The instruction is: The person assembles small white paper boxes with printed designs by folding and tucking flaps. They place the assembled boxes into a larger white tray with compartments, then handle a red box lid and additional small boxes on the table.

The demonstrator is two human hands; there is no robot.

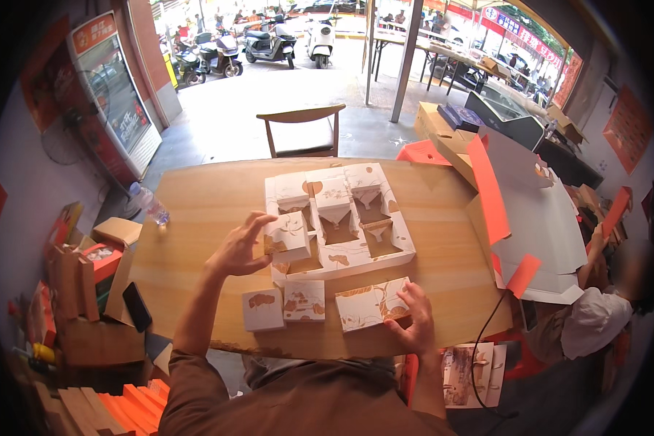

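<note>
My left hand [241,243] has its thumb and fingers around the left side of a small white box [289,234] with a brown pattern. That box sits raised at the near left compartment of a large white divided tray [334,270]. Another small patterned box [332,193] rests at the tray's far middle; other compartments show folded white flaps and brown bottoms. At the near right, my right hand [412,320] grips the right end of a pair of small patterned boxes [361,308] lying side by side. Two more small boxes, one [262,310] beside the other [304,300], lie between my arms.
On the wooden table [196,218], a clear bottle [150,203] stands at the far left edge. A chair [303,131] is beyond the table. Cartons [87,320] pile up at left; a large white and orange box [534,211] and a seated person [596,320] are at right.
</note>
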